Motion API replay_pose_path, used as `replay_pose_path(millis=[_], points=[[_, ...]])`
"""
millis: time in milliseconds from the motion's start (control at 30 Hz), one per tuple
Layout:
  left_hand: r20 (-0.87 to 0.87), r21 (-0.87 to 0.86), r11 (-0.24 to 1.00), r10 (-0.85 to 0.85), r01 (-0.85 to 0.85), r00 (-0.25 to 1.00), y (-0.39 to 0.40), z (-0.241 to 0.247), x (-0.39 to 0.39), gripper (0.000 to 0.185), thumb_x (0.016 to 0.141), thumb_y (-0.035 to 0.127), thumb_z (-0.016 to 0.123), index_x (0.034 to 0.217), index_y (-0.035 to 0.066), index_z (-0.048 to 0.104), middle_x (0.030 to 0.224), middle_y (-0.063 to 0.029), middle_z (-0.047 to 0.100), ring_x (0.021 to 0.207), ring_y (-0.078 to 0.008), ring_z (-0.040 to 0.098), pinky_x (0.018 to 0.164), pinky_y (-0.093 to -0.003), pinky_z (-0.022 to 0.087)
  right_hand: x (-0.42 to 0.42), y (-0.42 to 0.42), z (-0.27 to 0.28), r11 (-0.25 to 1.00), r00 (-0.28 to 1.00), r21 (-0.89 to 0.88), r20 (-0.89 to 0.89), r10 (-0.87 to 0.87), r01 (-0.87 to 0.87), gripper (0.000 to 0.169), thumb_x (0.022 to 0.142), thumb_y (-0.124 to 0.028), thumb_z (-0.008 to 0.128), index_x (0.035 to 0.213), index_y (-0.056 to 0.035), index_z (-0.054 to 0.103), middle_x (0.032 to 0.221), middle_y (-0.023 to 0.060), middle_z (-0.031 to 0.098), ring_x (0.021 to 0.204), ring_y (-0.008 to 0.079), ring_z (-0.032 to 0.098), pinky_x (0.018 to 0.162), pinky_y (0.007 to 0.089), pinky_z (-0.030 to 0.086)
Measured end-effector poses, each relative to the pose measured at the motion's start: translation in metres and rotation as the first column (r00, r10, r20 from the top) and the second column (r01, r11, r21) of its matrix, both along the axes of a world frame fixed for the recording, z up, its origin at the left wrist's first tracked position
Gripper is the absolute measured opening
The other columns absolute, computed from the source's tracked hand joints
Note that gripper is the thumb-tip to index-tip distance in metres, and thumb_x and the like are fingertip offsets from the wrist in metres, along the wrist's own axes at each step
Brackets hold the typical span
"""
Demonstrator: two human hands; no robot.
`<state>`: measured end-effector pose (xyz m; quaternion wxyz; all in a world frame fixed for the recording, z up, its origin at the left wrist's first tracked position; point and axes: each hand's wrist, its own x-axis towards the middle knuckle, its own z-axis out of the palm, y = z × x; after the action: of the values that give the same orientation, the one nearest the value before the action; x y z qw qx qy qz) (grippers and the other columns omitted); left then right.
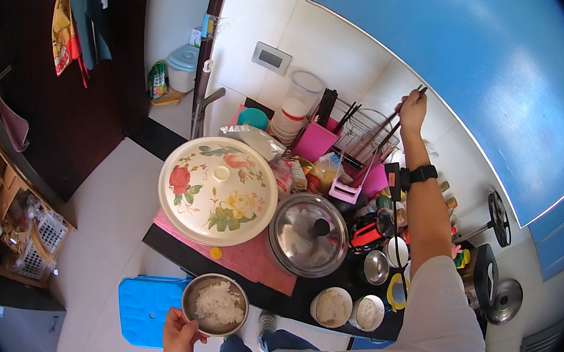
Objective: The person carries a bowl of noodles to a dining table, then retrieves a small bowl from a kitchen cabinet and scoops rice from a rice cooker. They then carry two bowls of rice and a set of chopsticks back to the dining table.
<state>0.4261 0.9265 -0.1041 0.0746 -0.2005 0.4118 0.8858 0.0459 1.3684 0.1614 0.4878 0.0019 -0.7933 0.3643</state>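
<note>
Beside the counter, my left hand (pixel 180 328) grips the rim of a metal bowl (pixel 190 298). A mound of cooked white rice (pixel 219 303) lies in this bowl. My right hand (pixel 413 110) is raised at the far side of the counter, closed around dark chopsticks (pixel 388 134). The sticks slant down and left from it, in front of a wire rack (pixel 359 119). Left of that rack is a pink utensil holder (pixel 314 140) with dark chopsticks standing in it. Two white bowls of rice (pixel 331 307) (pixel 368 313) stand at the counter's near edge.
A large flower-patterned lidded basin (pixel 218 192) overhangs a pink cloth (pixel 205 241). Next to it sits a pot with a glass lid (pixel 307 233). A small metal bowl (pixel 376 267) and a kettle (pixel 366 234) crowd the counter. Blue cabinets (pixel 453 23) hang above; a blue folding stool (pixel 148 311) stands below.
</note>
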Motion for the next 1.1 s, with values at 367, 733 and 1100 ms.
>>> replay_pose_path(millis=[367,733,1100], points=[[0.042,-0.045,0.996,-0.071,0.073,0.997,0.024,0.008,-0.014,0.016,0.075,-0.002,0.050,0.086,0.005,0.040,0.073,-0.0099,0.055,0.050,-0.0171,0.056,0.041,-0.0258,0.046,0.062,0.040,0.016,0.997,0.926,0.061,0.377,0.015,-0.042,0.026,0.090,-0.028,0.050,0.078,-0.0060,0.044,0.055,0.0014,0.044,0.040,0.0085,0.039,0.036,0.0245,0.029],[-0.119,-0.328,0.832,-0.507,0.448,0.854,0.090,0.025,-0.043,0.034,0.082,0.037,0.058,0.098,0.008,0.058,0.093,-0.0036,0.056,0.069,-0.0096,0.051,0.054,-0.0227,0.043,0.307,0.160,0.000,0.941,1.000,-0.337,-0.018,0.001,-0.007,0.034,0.086,-0.021,0.053,0.057,-0.0047,0.048,0.047,-0.0005,0.041,0.041,0.0076,0.037,0.038,0.0231,0.023],[-0.118,-0.582,0.676,-0.620,0.452,0.776,0.187,0.141,0.001,0.016,0.083,0.021,0.052,0.090,0.006,0.053,0.069,-0.0011,0.047,0.056,-0.0104,0.042,0.047,-0.0244,0.037,0.369,0.179,0.105,0.240,0.787,-0.784,-0.445,0.427,-0.573,0.015,0.084,-0.008,0.042,0.093,0.0027,0.045,0.104,0.0209,0.056,0.053,0.0161,0.055,0.032,0.0208,0.026]])
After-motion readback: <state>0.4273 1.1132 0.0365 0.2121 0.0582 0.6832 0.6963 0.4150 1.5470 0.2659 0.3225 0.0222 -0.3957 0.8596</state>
